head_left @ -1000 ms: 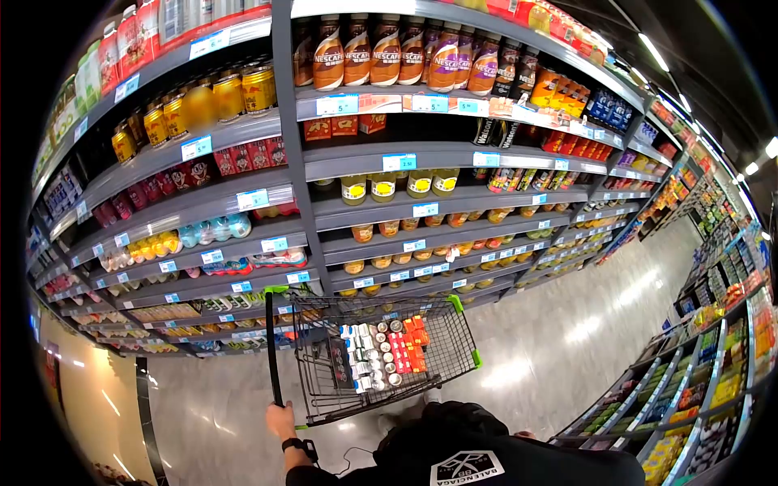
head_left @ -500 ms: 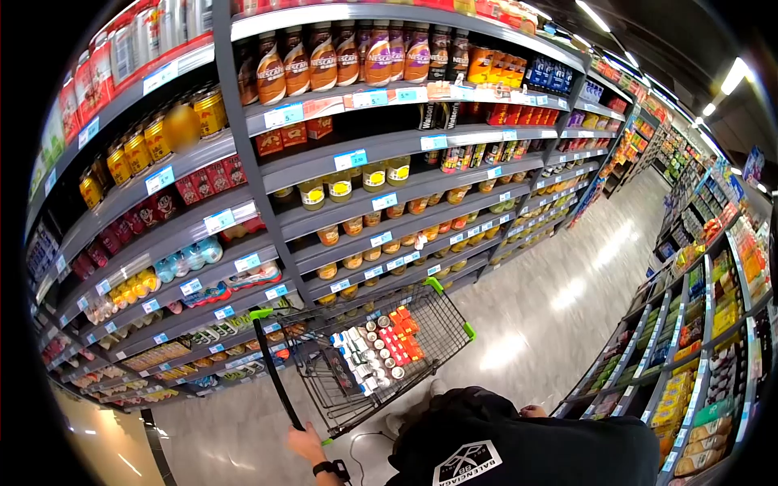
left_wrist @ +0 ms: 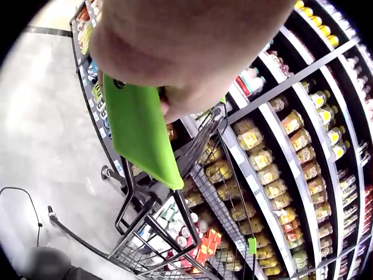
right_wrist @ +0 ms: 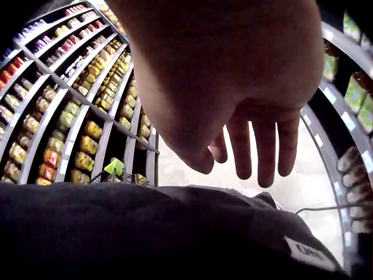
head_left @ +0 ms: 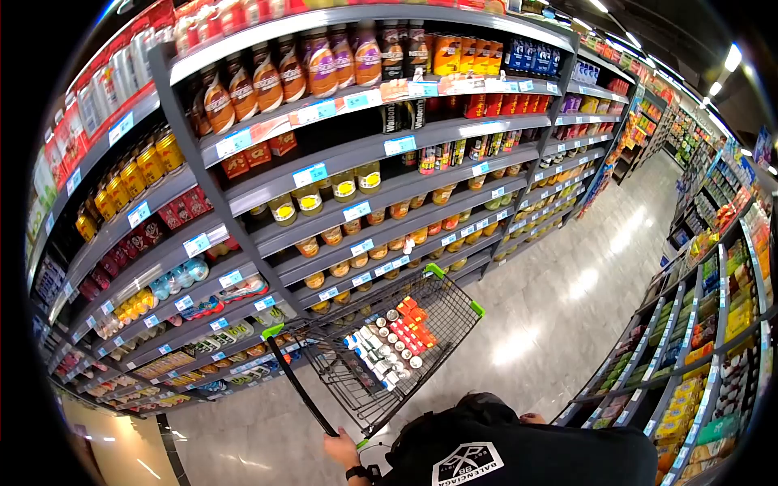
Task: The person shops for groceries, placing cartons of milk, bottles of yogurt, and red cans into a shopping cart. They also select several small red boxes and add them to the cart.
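Observation:
My left hand (head_left: pixel 342 448) grips the near end of the black handle (head_left: pixel 301 390) of a wire shopping cart (head_left: pixel 451 350). In the left wrist view that hand (left_wrist: pixel 175 55) covers the top, close against the green plastic corner piece (left_wrist: pixel 140 131) of the handle. Inside the cart, rows of white and silver cans (head_left: pixel 379 356) lie beside red and orange packs (head_left: pixel 416 322). My right hand (head_left: pixel 532 419) hangs by my side with nothing in it. Its fingers (right_wrist: pixel 265 151) point downward, loosely extended, above the dark clothing in the right wrist view.
A long shelf of bottled coffee (head_left: pixel 267 77), yellow cans (head_left: pixel 130 178) and jars (head_left: pixel 344 186) runs along the cart's far side. Another stocked shelf (head_left: pixel 689 389) stands at the right. Between them the grey tiled floor (head_left: pixel 559 283) leads down the aisle.
The view has turned toward the right, with the shelf sliding left. The cart sits more slanted, its handle end nearer my body. My left hand keeps its hold; the right stays down.

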### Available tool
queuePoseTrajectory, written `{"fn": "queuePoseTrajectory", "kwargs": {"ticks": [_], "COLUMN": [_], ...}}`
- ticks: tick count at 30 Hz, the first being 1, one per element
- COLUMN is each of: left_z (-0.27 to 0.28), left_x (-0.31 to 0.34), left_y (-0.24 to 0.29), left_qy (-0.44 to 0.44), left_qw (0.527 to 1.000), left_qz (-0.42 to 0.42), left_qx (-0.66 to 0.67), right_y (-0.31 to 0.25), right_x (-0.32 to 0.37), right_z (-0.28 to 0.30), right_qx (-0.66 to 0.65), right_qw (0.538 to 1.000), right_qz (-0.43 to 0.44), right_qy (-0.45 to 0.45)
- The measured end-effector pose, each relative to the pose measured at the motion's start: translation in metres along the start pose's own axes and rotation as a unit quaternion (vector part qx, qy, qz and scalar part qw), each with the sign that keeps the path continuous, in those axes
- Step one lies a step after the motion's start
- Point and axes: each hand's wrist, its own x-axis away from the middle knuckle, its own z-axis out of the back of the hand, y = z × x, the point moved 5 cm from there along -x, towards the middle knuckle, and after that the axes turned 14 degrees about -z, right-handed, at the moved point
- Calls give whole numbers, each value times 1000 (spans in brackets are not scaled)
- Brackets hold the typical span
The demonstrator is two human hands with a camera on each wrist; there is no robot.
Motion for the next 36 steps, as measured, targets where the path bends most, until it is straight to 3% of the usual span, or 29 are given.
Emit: {"fn": "queuePoseTrajectory", "kwargs": {"ticks": [1, 3, 5, 7, 11, 12, 13, 15, 17, 19, 22, 29, 31, 36], "left_z": [-12, -35, -47, -53, -46, -47, -47, -42, -47, -42, -50, -47, -46, -57], "left_x": [5, 17, 32, 39, 28, 26, 26, 29, 31, 35, 36, 35, 30, 17], "left_y": [2, 2, 9, 24, 36, 33, 35, 48, 49, 63, 59, 99, 107, 118], "left_qy": [5, 11, 8, 9, -14, -40, -38, -16, -29, -11, -20, -42, -14, -37], "left_qw": [1000, 1000, 1000, 999, 999, 997, 997, 995, 995, 995, 994, 990, 992, 994], "left_qz": [2, -4, -2, 3, 4, 12, 15, 19, 42, 65, 43, 61, 46, 27], "left_qx": [-1, 28, 30, 32, -46, -69, -71, -94, -84, -81, -101, -121, -121, -103], "right_y": [5, 43, 56, 61, 56, 46, -2, -32, -74, -96, -134, -177, -192, -234], "right_x": [-11, -80, -108, -107, -130, -138, -91, -76, -52, -52, -41, -45, -46, -48], "right_z": [7, 26, 53, 71, 125, 142, 170, 194, 217, 233, 232, 181, 170, 148], "right_qx": [6, -59, -8, 73, 39, 64, 74, -50, -67, -66, -84, 47, 90, 106], "right_qw": [1000, 994, 995, 995, 999, 998, 997, 998, 995, 996, 996, 997, 995, 993], "right_qz": [-10, 22, 66, 70, 8, 16, 27, -23, -70, -63, -4, -23, -28, -20], "right_qy": [8, -89, -73, 18, -1, -2, -14, -26, -1, 20, 34, -55, -37, -43]}}
